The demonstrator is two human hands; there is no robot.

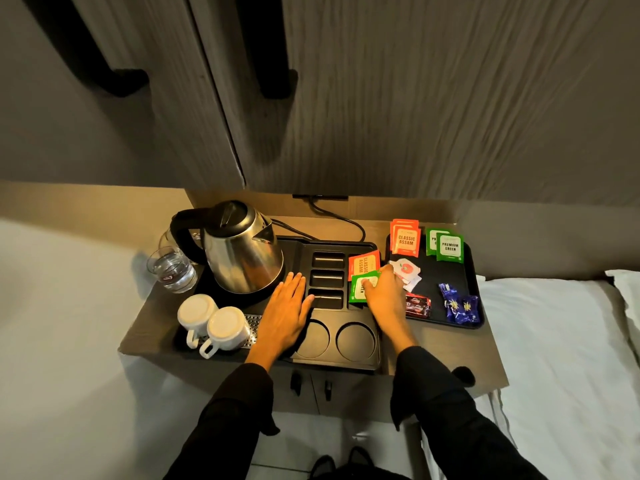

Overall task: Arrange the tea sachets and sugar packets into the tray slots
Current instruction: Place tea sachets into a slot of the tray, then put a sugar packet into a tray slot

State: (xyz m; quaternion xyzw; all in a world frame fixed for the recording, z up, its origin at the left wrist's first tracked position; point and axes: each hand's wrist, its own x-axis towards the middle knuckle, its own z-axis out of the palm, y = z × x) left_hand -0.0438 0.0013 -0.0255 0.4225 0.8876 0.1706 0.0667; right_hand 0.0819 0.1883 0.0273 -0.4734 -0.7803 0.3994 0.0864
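A black kettle tray (360,358) with several slots lies on the small table. An orange Classic Assam sachet (362,265) stands in its right-hand slot, and a green sachet (359,289) sits just in front of it. My right hand (384,296) rests on the green sachet, fingers pinching its top edge. My left hand (287,313) lies flat and open on the tray beside three empty narrow slots (327,279). A second flat black tray (472,278) on the right holds orange sachets (405,239), green sachets (448,245), white packets (407,270), a red packet (419,304) and blue packets (459,304).
A steel kettle (242,251) stands on the tray's left, its cord running to the wall. Two upturned white cups (214,323) sit at the front left, two glasses (171,268) beyond them. Two round recesses (355,341) lie in front. A white bed (561,358) borders the right side.
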